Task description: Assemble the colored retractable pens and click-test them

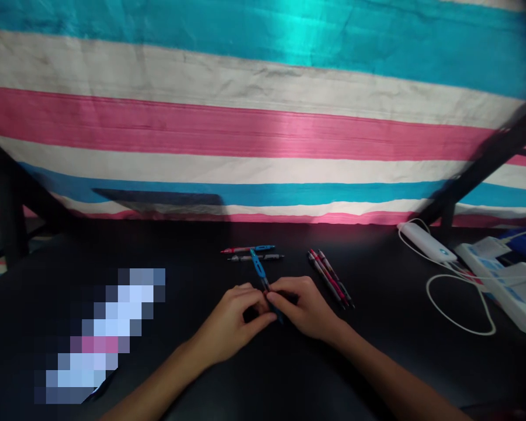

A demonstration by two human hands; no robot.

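A pen with blue ends [258,264] is held between my two hands above the dark table, its blue clip end tilted up and away. My right hand [309,307] pinches its middle between thumb and fingers. Curled fingers and the thumb of my left hand [234,318] close on the lower part, which is partly hidden. Just beyond lie a red-and-blue pen [248,249] and a grey-and-black pen [267,257]. Several pens with pink and dark parts [331,278] lie side by side to the right of my right hand.
On the right are a white power bank [427,242], a white cable [427,289] and a power strip [499,286] with plugs. A lit, pixelated object [109,327] lies at left. Behind the black table [193,263] hangs a striped sheet [263,131], with dark frame bars on both sides.
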